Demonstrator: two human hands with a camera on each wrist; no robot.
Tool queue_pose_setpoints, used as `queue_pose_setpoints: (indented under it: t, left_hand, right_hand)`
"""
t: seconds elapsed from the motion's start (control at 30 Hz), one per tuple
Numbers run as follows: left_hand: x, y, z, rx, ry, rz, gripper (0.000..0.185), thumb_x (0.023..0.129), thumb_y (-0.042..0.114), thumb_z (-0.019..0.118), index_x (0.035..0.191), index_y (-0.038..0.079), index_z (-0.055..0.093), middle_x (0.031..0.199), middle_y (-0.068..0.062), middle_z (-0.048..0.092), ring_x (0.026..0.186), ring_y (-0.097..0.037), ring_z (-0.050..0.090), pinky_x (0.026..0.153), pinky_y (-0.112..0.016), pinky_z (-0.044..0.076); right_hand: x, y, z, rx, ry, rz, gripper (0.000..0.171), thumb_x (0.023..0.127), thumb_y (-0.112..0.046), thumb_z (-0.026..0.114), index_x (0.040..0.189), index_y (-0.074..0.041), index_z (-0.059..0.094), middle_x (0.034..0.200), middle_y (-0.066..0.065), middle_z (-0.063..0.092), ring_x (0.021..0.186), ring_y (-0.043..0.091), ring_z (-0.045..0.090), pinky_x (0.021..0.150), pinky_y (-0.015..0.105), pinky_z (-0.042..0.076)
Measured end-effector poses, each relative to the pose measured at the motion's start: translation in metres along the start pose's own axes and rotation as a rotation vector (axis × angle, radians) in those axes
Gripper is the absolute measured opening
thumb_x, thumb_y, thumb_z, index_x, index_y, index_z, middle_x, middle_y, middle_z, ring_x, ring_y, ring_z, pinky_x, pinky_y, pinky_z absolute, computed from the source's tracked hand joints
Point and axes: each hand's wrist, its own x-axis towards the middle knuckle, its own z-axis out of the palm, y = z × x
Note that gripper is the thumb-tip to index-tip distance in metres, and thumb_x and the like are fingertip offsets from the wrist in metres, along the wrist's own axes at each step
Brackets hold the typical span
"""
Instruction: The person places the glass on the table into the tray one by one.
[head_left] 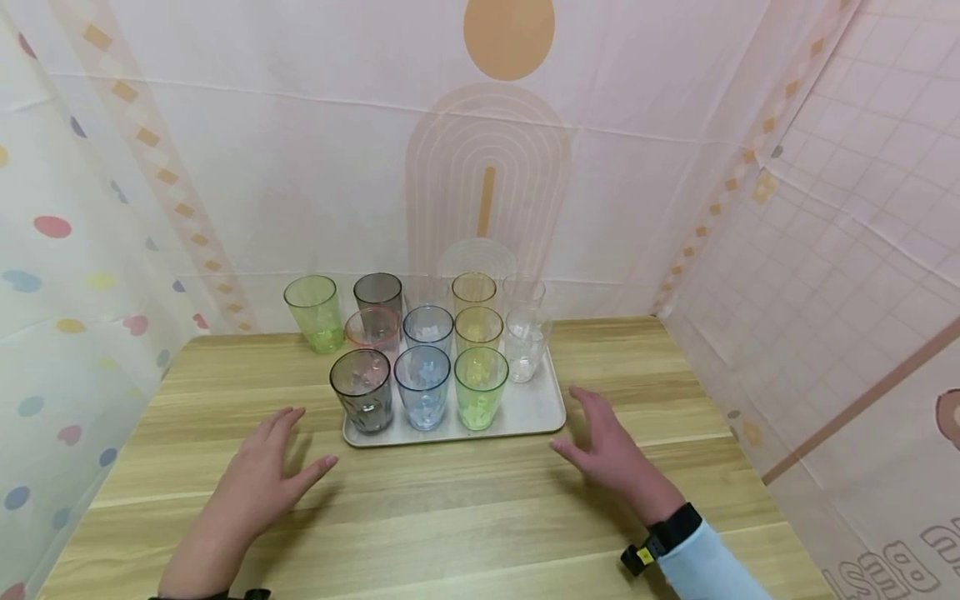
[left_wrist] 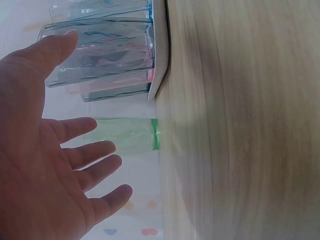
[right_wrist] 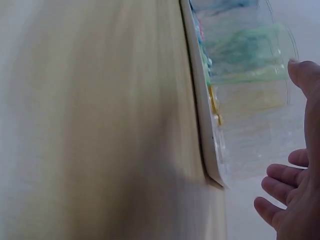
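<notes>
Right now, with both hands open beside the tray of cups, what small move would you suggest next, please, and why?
Probably bring both hands inward to the tray's short edges: left hand and right hand flank it, open, touching nothing.

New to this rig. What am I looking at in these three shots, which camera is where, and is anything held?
No robot: a person's two bare hands. The wide shot comes from a head camera looking down; the two sideways shots come from wrist cameras. On the wooden table sits a pale tray of coloured clear cups, with one green cup standing off it at back left. The left hand and right hand are open, fingers spread, near the tray's two ends. Neither holds anything.
</notes>
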Motion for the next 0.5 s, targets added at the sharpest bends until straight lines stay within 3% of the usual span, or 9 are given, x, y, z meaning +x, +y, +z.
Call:
queue_pose_setpoints:
  t: [0.33,0.5]
  left_hand:
    - [-0.006,-0.004,-0.001,-0.008,0.007,-0.016,0.093,0.096,0.047,0.087,0.158,-0.008,0.046,0.157,-0.038,0.046,0.142,-0.062,0.043,0.112,-0.081,0.038]
    - [0.001,-0.015,-0.004,-0.020,0.008,-0.024,0.089,0.099,0.045,0.084,0.157,-0.011,0.046,0.153,-0.041,0.049,0.138,-0.063,0.047,0.110,-0.081,0.040]
  right_hand:
    - [-0.024,-0.008,0.010,-0.034,-0.057,-0.016,0.087,0.102,-0.047,0.081,0.169,-0.009,0.040,0.169,0.017,0.045,0.157,0.038,0.042,0.127,0.061,0.038]
    - [-0.028,-0.010,0.010,-0.007,-0.058,-0.003,0.084,0.102,-0.047,0.080,0.169,-0.013,0.042,0.170,0.015,0.045,0.158,0.037,0.041,0.127,0.061,0.038]
